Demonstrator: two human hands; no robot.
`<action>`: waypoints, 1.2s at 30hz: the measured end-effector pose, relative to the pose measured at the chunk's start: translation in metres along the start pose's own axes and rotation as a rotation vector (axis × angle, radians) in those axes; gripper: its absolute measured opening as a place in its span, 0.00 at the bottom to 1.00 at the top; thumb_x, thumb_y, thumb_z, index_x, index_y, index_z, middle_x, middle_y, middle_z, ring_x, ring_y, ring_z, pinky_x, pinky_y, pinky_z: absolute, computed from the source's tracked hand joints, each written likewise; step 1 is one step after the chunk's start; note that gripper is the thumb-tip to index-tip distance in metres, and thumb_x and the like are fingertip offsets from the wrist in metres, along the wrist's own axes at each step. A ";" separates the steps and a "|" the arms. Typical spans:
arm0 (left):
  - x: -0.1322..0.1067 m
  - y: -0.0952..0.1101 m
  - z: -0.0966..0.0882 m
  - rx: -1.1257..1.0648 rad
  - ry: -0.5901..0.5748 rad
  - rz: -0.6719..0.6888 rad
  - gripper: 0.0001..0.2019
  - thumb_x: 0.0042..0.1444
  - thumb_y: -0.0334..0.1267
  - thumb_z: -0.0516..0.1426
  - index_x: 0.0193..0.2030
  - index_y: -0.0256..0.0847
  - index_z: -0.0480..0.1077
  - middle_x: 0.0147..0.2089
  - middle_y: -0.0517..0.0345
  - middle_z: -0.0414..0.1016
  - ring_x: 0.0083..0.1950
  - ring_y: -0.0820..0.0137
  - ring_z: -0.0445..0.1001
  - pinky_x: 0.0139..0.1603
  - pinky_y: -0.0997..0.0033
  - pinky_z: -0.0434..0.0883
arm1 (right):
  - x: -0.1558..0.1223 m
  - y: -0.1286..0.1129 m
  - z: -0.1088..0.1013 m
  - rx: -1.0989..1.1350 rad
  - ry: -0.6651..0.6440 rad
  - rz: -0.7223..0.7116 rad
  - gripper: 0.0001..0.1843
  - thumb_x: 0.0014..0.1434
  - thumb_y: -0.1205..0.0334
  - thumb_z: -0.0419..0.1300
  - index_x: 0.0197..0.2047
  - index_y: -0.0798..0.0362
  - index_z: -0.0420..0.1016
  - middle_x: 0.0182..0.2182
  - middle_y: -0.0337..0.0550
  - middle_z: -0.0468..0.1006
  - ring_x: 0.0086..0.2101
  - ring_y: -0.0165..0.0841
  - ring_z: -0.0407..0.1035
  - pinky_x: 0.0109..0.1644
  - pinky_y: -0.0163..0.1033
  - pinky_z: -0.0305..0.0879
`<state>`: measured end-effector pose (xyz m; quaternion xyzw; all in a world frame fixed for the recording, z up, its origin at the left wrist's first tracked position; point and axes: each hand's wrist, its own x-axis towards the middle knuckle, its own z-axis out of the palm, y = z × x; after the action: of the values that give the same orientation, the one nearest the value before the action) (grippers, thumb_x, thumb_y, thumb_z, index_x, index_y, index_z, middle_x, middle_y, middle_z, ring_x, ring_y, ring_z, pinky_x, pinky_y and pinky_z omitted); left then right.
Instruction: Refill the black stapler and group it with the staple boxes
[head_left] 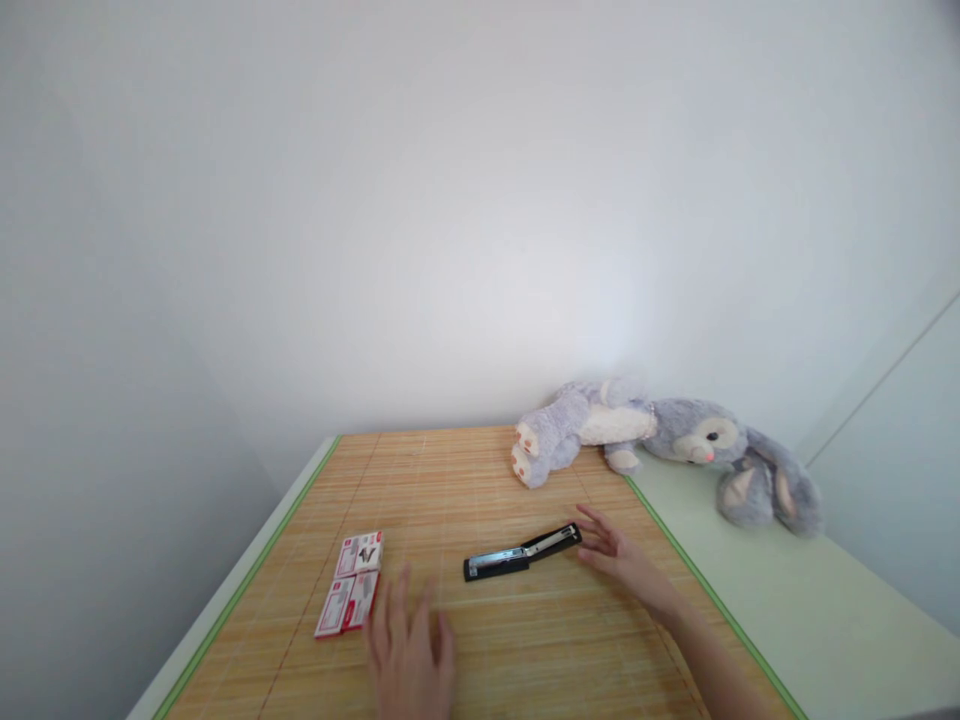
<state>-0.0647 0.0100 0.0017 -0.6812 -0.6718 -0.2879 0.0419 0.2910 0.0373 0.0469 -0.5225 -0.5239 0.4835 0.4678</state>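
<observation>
Black plastic and silvery metal make up the long, slim, unfolded stapler that I see from my head view, lying just beyond the fingertips of my right hand and off to their left, its two halves swung out almost into one line, with a slight bend midway. My right hand is loosely spread, fingers parted and a little curled, around the stapler's near end; it has hold of nothing, and I cannot tell whether a fingertip touches the black casing. My left hand is blurred, palm down, fingers well apart and grasping nothing. Just left of its fingers sits a cluster of small, flat, red-and-white printed cardboard boxes, set against one another; whether my fingers touch them I cannot tell. Beneath both hands spreads a tan bamboo-slat mat with green edging, on a pale, smooth tabletop that shows to the right of my right hand. Farther off, beyond that hand, a grey-and-cream plush rabbit lies on its side, its long ears to the right.
</observation>
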 end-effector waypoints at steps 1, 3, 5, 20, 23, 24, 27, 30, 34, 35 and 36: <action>0.005 -0.010 -0.008 0.044 0.072 -0.073 0.22 0.65 0.40 0.50 0.64 0.42 0.69 0.75 0.47 0.55 0.77 0.51 0.46 0.74 0.38 0.48 | -0.004 0.004 -0.002 -0.015 0.089 -0.005 0.43 0.52 0.45 0.70 0.67 0.45 0.62 0.56 0.49 0.75 0.49 0.40 0.74 0.53 0.47 0.71; 0.012 -0.027 -0.021 0.120 0.157 -0.190 0.23 0.65 0.41 0.50 0.65 0.39 0.67 0.75 0.42 0.53 0.77 0.48 0.46 0.73 0.36 0.49 | -0.013 0.013 -0.002 -0.060 0.257 -0.001 0.40 0.52 0.40 0.67 0.64 0.48 0.67 0.44 0.47 0.79 0.36 0.37 0.74 0.39 0.41 0.72; 0.014 -0.039 -0.029 0.164 0.177 -0.241 0.23 0.66 0.42 0.50 0.66 0.41 0.67 0.74 0.42 0.54 0.76 0.47 0.47 0.71 0.35 0.52 | -0.023 0.021 0.010 -0.102 0.375 0.003 0.36 0.54 0.37 0.64 0.58 0.51 0.72 0.32 0.40 0.75 0.26 0.33 0.68 0.29 0.37 0.64; -0.011 0.031 -0.003 -0.395 -0.503 0.193 0.30 0.62 0.44 0.57 0.71 0.55 0.59 0.58 0.57 0.77 0.58 0.59 0.69 0.59 0.59 0.65 | -0.033 0.032 0.127 -0.171 -0.210 0.252 0.32 0.59 0.30 0.53 0.28 0.53 0.74 0.14 0.31 0.64 0.15 0.24 0.50 0.21 0.32 0.44; 0.003 0.044 -0.006 -0.441 -0.536 0.242 0.30 0.60 0.45 0.59 0.70 0.56 0.62 0.60 0.57 0.75 0.60 0.58 0.67 0.62 0.58 0.62 | -0.023 0.038 0.113 -0.207 -0.161 0.238 0.31 0.58 0.32 0.54 0.23 0.53 0.72 0.12 0.32 0.62 0.16 0.24 0.50 0.23 0.32 0.44; 0.006 0.044 -0.007 -0.438 -0.533 0.238 0.28 0.59 0.45 0.60 0.67 0.56 0.65 0.61 0.57 0.74 0.61 0.58 0.67 0.63 0.57 0.61 | -0.021 0.040 0.108 -0.214 -0.145 0.242 0.30 0.57 0.33 0.55 0.22 0.53 0.71 0.12 0.32 0.62 0.16 0.24 0.49 0.23 0.32 0.43; 0.014 0.038 -0.008 -0.420 -0.523 0.206 0.18 0.58 0.46 0.61 0.56 0.56 0.74 0.59 0.58 0.74 0.61 0.59 0.67 0.62 0.58 0.61 | -0.021 0.043 0.094 -0.236 -0.106 0.258 0.30 0.56 0.33 0.55 0.20 0.52 0.68 0.11 0.32 0.61 0.16 0.24 0.48 0.23 0.33 0.42; 0.018 0.031 -0.008 -0.419 -0.515 0.205 0.15 0.59 0.48 0.61 0.53 0.56 0.75 0.57 0.58 0.74 0.60 0.59 0.67 0.60 0.58 0.61 | -0.024 0.045 0.084 -0.248 -0.087 0.266 0.30 0.56 0.33 0.55 0.19 0.51 0.66 0.12 0.32 0.60 0.16 0.25 0.49 0.23 0.33 0.43; 0.019 0.027 -0.006 -0.424 -0.518 0.227 0.17 0.58 0.47 0.62 0.54 0.58 0.74 0.57 0.60 0.73 0.60 0.60 0.67 0.60 0.59 0.61 | -0.027 0.044 0.075 -0.267 -0.025 0.260 0.24 0.55 0.36 0.58 0.27 0.51 0.68 0.13 0.30 0.62 0.16 0.26 0.53 0.23 0.33 0.46; 0.019 0.026 -0.006 -0.428 -0.519 0.228 0.17 0.58 0.47 0.62 0.55 0.58 0.74 0.57 0.60 0.73 0.60 0.60 0.67 0.61 0.59 0.60 | -0.027 0.042 0.074 -0.297 0.011 0.242 0.23 0.55 0.38 0.59 0.29 0.51 0.69 0.15 0.31 0.64 0.17 0.27 0.55 0.23 0.33 0.47; 0.019 0.026 -0.005 -0.433 -0.521 0.228 0.18 0.58 0.47 0.62 0.55 0.59 0.73 0.57 0.60 0.73 0.60 0.60 0.67 0.61 0.59 0.60 | -0.027 0.038 0.074 -0.343 0.052 0.217 0.20 0.55 0.40 0.60 0.31 0.51 0.70 0.16 0.32 0.67 0.18 0.28 0.58 0.24 0.33 0.48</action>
<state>-0.0436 0.0218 0.0230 -0.7955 -0.5030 -0.2336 -0.2441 0.2218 0.0081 0.0029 -0.6600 -0.5270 0.4212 0.3306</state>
